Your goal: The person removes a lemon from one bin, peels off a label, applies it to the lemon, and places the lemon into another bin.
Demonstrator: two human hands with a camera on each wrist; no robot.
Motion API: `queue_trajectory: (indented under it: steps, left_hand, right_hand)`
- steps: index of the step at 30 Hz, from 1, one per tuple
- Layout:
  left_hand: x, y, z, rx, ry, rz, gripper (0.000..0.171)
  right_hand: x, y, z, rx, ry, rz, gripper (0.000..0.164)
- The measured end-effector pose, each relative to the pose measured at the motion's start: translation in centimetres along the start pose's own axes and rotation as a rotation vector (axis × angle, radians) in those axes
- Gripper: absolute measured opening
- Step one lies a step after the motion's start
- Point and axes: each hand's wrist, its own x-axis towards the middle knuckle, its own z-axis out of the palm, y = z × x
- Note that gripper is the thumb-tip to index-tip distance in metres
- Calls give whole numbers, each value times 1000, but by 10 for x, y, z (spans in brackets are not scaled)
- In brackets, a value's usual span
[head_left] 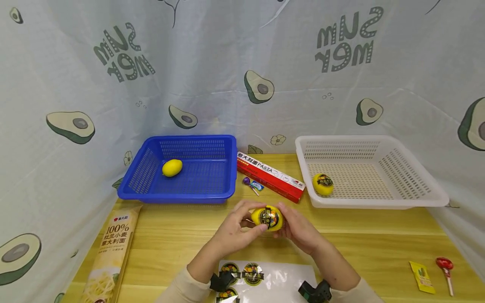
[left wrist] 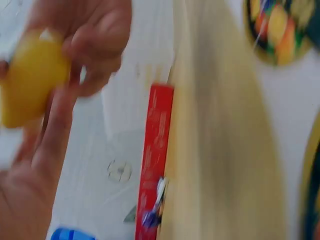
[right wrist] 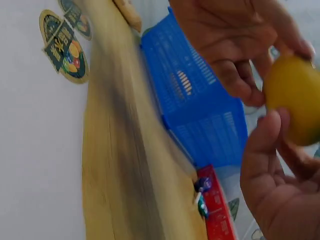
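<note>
Both hands hold a yellow lemon (head_left: 270,218) above the table, with a dark round label on the side facing the head camera. My left hand (head_left: 239,229) grips its left end between thumb and fingers. At the other end, my right hand (head_left: 302,230) has its thumb and fingers around the fruit. The lemon (left wrist: 35,82) is blurred in the left wrist view; in the right wrist view, mostly plain yellow skin of the lemon (right wrist: 292,95) shows. Below the hands lies a white sticker sheet (head_left: 282,280) bearing a few fruit labels (head_left: 253,273), partly covered by the left wrist.
A blue basket (head_left: 176,198) at back left holds a plain lemon (head_left: 172,168). The white basket (head_left: 379,203) at back right holds a labelled lemon (head_left: 323,184). Between them lie a red pasta box (head_left: 270,176), a purple lollipop (head_left: 247,181) and a small packet. Spaghetti (head_left: 113,252), yellow sachet (head_left: 422,277) and red lollipop (head_left: 444,264) flank.
</note>
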Motion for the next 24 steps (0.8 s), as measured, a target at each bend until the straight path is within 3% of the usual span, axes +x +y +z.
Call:
queue_trajectory:
  steps: [4,7,9,13,24]
  left_hand:
    - [0,1,16,-100,125,-81,49]
    - [-1,3,26,-140,138,-99,48]
    - [-2,3,30,-153,137,-99,47]
    - [-3,3,33,-159,138,-85,45]
    - [-4,1,33,-152,155,2,45]
  right_hand:
    - [1,-3,13,-249,243,2,44]
    - [1,-3,21,-462,407,34,40]
    - [1,-4,24,-536,484,59,42]
    - [0,-2,25,-584,526,46,39]
    - [-3,6,25,-685,620,-247,23]
